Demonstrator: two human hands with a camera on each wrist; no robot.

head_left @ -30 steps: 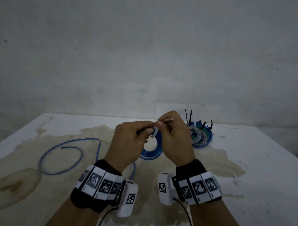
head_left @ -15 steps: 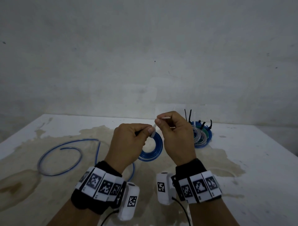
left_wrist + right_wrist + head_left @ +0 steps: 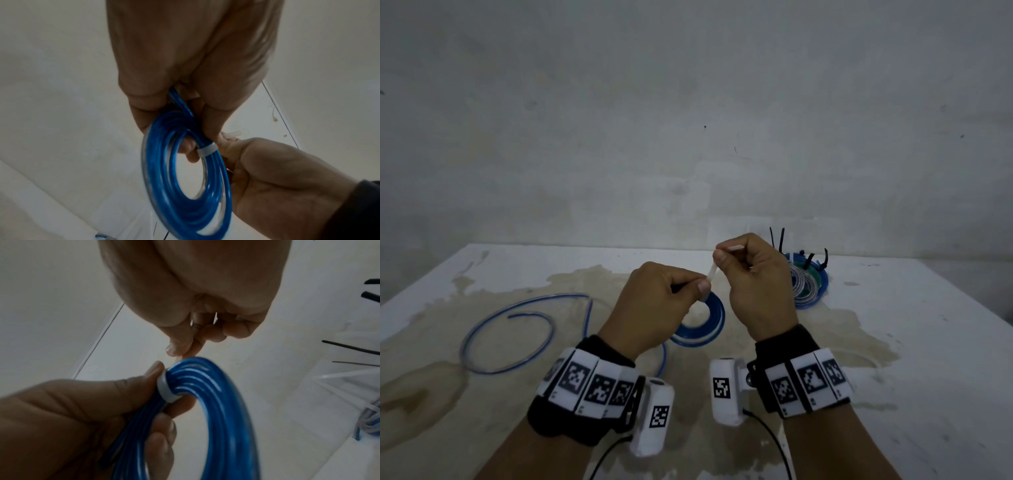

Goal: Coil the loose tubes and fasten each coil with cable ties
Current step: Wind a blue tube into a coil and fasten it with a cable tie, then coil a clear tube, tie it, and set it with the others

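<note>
1. Tubes: a loose blue tube (image 3: 517, 329) lies uncoiled toward the table's (image 3: 893, 377) left edge, not yet gathered.
2. Left hand (image 3: 654, 305) holds the blue coil (image 3: 709, 325) above the table's middle, fingers clamped on the turns beside the tie's band.
3. Right hand (image 3: 750, 284) pinches the white cable tie (image 3: 711, 272) by its tail. A steady pull straight away from the lock, with the coil braced, should cinch it evenly.
4. Finished coils (image 3: 804, 284) with black ties sit near the far edge, right of the hands.
5. Hidden: the tie's lock sits behind fingers, so how tight it is cannot be told; wrist views blur the coil.
</note>
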